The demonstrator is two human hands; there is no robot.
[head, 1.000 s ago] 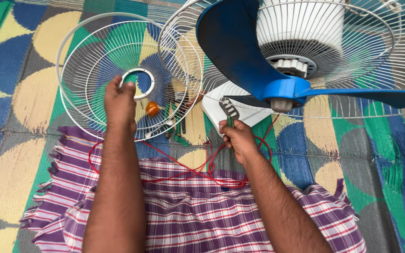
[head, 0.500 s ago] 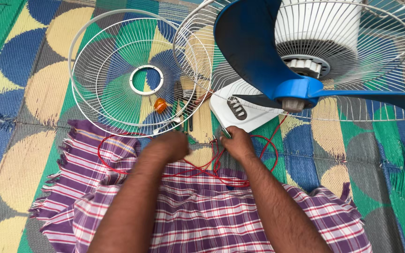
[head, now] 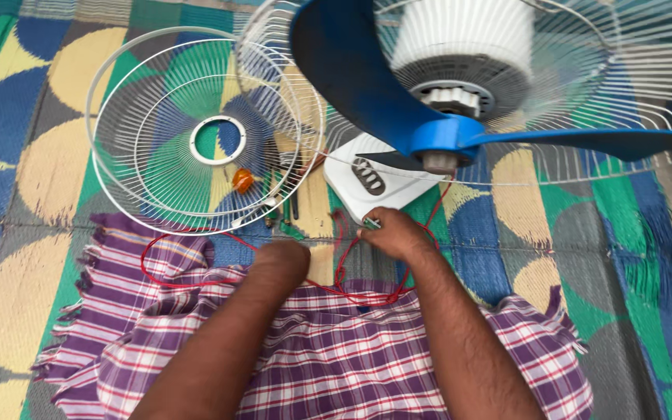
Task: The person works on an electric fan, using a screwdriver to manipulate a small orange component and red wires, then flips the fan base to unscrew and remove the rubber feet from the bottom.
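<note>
Wire (head: 351, 257), red, loops over the cloth (head: 336, 365) between my hands; my right hand (head: 394, 233) pinches it beside the fan base (head: 375, 183). My left hand (head: 285, 260) is curled shut, its hold hidden.

Glossy plastic fan blade (head: 351, 78), white wire guard (head: 196, 132), woven checked cloth (head: 336, 358)

Left: I see the loose fan guard (head: 205, 132) flat on the mat (head: 33, 155).
Right: fan (head: 460, 85), behind its base (head: 375, 180).
Near: cloth (head: 336, 350), wire (head: 351, 289) on it.
</note>
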